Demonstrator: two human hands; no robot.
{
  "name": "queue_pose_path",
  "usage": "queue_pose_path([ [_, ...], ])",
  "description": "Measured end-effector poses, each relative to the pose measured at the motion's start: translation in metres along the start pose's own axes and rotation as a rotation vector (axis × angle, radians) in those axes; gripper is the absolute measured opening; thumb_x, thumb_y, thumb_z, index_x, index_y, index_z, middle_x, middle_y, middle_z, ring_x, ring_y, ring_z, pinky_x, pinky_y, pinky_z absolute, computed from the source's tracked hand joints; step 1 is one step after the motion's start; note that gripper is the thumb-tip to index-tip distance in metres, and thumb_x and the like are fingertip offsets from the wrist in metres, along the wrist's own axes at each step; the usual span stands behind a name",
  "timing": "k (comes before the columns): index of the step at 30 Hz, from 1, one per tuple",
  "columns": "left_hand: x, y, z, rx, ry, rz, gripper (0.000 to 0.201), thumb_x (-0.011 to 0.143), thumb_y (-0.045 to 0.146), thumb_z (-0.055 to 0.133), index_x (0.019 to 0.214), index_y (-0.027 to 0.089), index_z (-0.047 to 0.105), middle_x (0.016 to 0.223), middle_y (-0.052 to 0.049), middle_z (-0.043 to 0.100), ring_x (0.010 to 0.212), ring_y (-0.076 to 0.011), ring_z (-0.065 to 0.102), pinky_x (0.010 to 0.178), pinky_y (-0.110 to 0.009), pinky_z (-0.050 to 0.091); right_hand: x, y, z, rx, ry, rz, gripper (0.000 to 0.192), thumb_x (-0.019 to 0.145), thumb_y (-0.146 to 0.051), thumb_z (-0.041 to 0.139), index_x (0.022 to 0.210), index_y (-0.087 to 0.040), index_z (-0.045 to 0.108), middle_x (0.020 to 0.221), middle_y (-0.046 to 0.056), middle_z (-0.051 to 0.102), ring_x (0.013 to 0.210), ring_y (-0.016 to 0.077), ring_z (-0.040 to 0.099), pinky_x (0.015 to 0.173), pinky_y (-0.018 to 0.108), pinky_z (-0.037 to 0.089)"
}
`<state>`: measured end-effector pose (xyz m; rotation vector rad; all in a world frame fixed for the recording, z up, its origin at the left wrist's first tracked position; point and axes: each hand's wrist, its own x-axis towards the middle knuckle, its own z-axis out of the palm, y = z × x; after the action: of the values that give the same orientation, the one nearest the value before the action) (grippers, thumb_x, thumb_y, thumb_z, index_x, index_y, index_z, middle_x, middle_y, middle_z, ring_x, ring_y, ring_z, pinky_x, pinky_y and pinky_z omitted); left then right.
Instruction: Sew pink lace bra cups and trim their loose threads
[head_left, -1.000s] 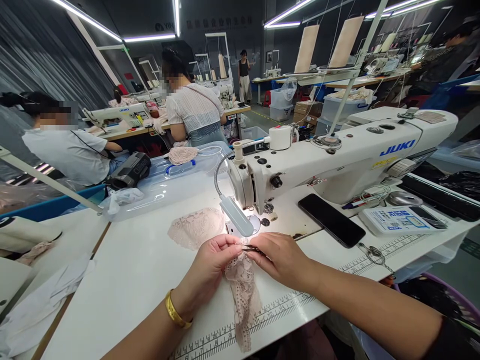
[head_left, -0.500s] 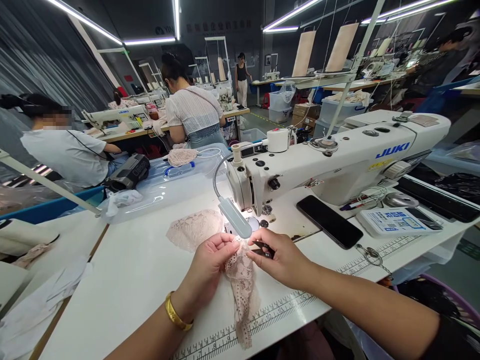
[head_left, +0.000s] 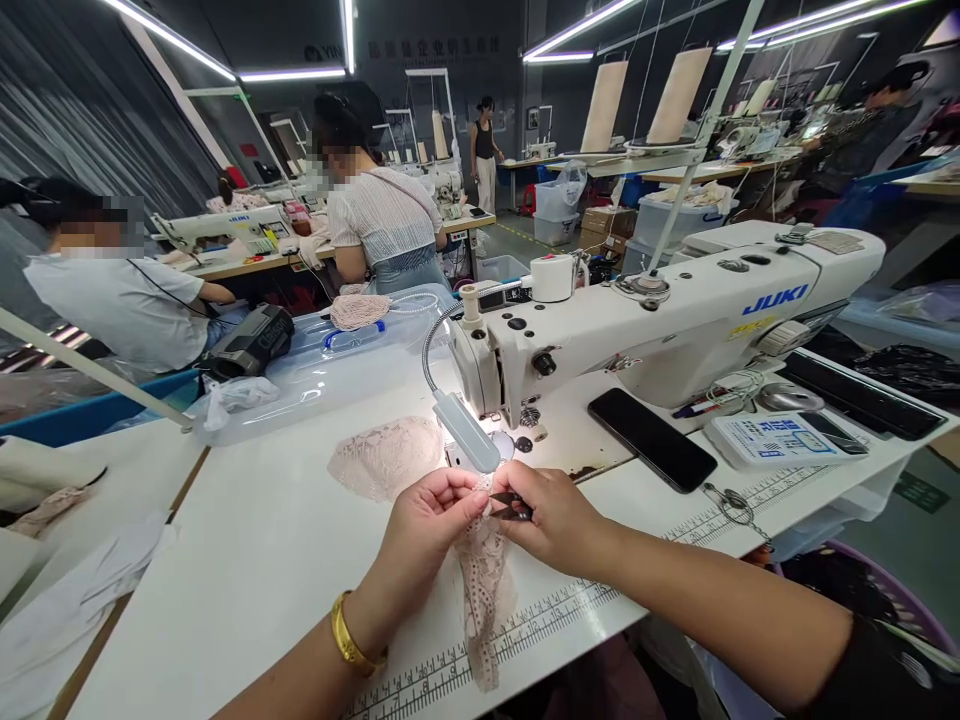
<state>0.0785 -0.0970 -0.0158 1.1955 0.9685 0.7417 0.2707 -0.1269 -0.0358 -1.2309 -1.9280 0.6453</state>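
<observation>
Between finger and thumb, my left hand (head_left: 431,520) pinches the upper end of a pale pink lace piece (head_left: 484,580), which hangs down over the ruler marks at the table's front. My right hand (head_left: 551,515) is closed around small black thread snips (head_left: 512,507), their blades pointing left at the lace beside my left fingertips. Both hands are almost touching, just in front of the sewing machine's lamp (head_left: 466,432). Another lace piece (head_left: 388,458) lies flat on the table to the left of the needle area. My fingers partly hide the lace's top edge.
The white sewing machine (head_left: 637,320) stands behind my hands. A black phone (head_left: 651,440), a white box (head_left: 769,440) and a metal chain piece (head_left: 731,503) lie to the right. A clear plastic bin lid (head_left: 300,385) is at the back left. Co-workers sit beyond.
The snips have turned and moved left, bringing their blades to the lace by my left fingertips. My right hand has closed in on my left. The whole view has shifted slightly.
</observation>
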Motion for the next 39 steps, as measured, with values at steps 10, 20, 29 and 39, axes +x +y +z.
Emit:
queue_pose_path([
  [10,-0.003,0.004,0.005,-0.004,-0.026,-0.049,0.029,0.076,0.040,0.086,0.087,0.016,0.074,0.077,-0.003,0.073,0.070,-0.0129,0.063,0.066,-0.022,0.049,-0.003,0.014,0.008,-0.354,0.157,-0.214,0.020,0.087,-0.025,0.061,0.086,-0.025,0.041,0.069,-0.001,0.061,0.059,0.0182,0.056,0.059,0.028,0.037],
  [20,-0.005,0.006,-0.001,-0.108,0.017,-0.057,0.033,0.074,0.041,0.088,0.092,0.018,0.072,0.082,-0.002,0.072,0.074,-0.0136,0.063,0.069,-0.023,0.050,-0.002,0.008,-0.004,0.014,0.110,-0.030,0.014,0.090,-0.026,0.057,0.090,-0.024,0.044,0.069,-0.005,0.053,0.057,0.0136,0.048,0.059,0.024,0.035],
  [29,-0.005,0.009,-0.001,-0.118,0.019,-0.056,0.032,0.076,0.041,0.086,0.093,0.019,0.072,0.086,-0.003,0.072,0.078,-0.0165,0.065,0.071,-0.026,0.052,-0.002,0.007,-0.001,0.104,0.101,-0.123,0.012,0.092,-0.024,0.060,0.103,-0.023,0.054,0.064,-0.009,0.048,0.055,0.0108,0.045,0.059,0.022,0.035],
  [39,-0.007,0.003,0.002,-0.049,-0.084,0.019,0.032,0.077,0.040,0.085,0.099,0.019,0.073,0.097,-0.007,0.076,0.091,-0.0205,0.067,0.081,-0.028,0.050,0.001,0.003,0.005,0.008,0.003,-0.031,0.019,0.081,-0.021,0.059,0.087,-0.025,0.042,0.073,-0.004,0.057,0.063,0.0160,0.052,0.061,0.025,0.034],
])
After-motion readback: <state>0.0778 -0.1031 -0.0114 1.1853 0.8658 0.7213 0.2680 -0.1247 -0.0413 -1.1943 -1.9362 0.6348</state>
